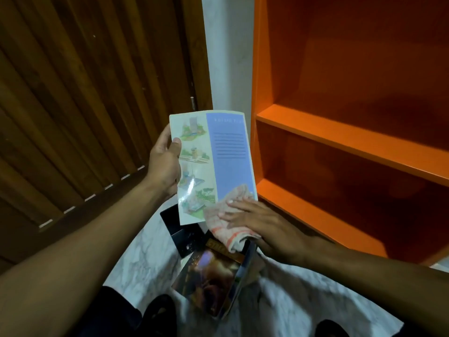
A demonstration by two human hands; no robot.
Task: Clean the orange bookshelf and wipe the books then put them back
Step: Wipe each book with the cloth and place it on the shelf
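Nearest the person, two books lay on the marble floor (136, 261): a dark book with an orange title band (209, 276) and, just beyond it, a black book (181, 232). Above them the right hand (257, 222) pressed a pinkish cloth (228, 215) flat against the lower corner of a thin book (213, 164), fingers straight. The left hand (165, 161) gripped that book by its left edge, thumb curled over the illustrated cover, holding it upright. Beyond, to the right, stood the orange bookshelf (340, 132), its visible shelves bare. A brown slatted door (85, 105) stood to the left.
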